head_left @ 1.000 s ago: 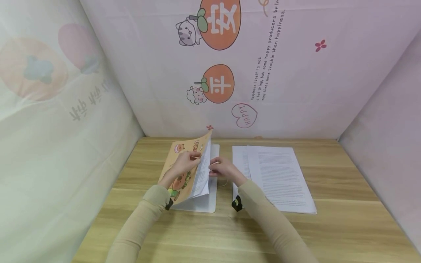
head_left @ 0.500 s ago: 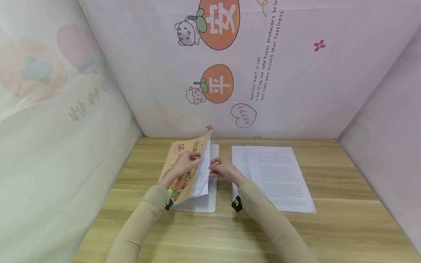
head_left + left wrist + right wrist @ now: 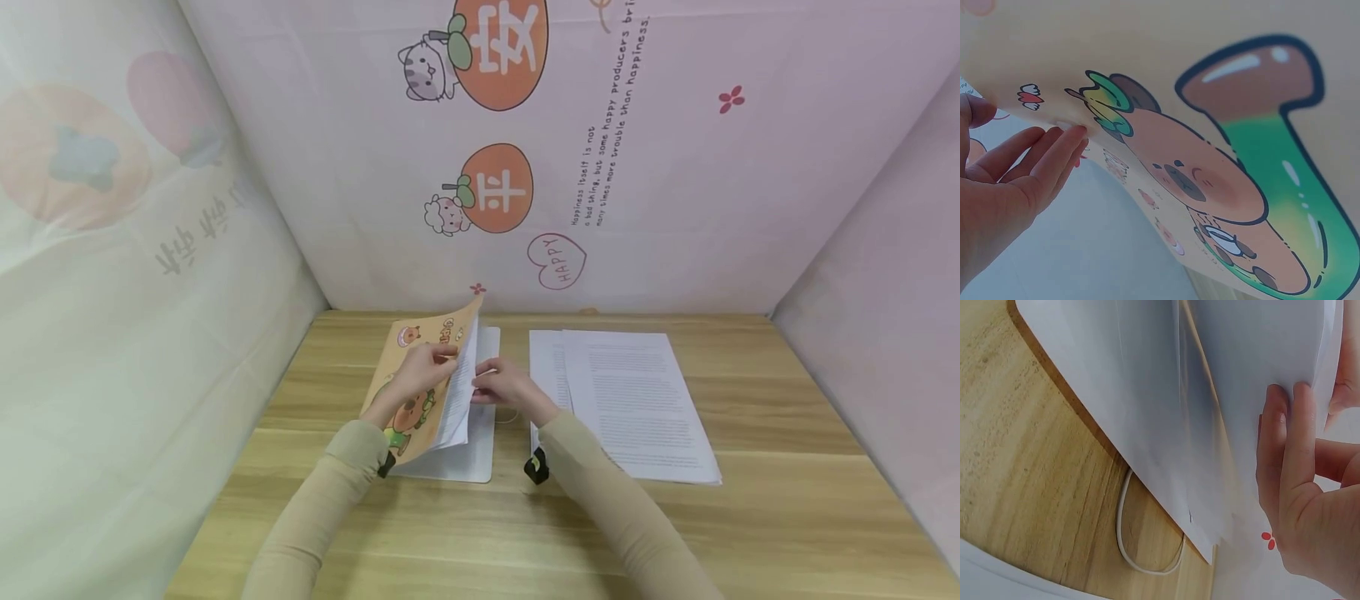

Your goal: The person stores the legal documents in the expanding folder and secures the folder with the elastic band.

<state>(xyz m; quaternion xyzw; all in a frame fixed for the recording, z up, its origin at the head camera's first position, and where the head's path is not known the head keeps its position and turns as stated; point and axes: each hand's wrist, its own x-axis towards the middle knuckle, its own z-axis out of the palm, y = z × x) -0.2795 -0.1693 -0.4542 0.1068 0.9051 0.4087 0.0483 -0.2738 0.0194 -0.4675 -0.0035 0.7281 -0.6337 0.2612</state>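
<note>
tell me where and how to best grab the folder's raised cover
Probably by the far corner of its right edge, coming from the right with a pinch: the cover stands tilted up off the table, and that corner sticks up uncovered. The left hand is nearer along that edge, and the right hand pinches the pages. These sit close behind, so slip between carefully.

Pale printed fabric walls [image 3: 660, 208] enclose a wood-grain table [image 3: 450, 533] in soft light

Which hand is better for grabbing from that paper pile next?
Probably the right hand: it's nearer the paper pile, though it touches the inner pages. The left hand is farther away, touching the orange cover.
</note>
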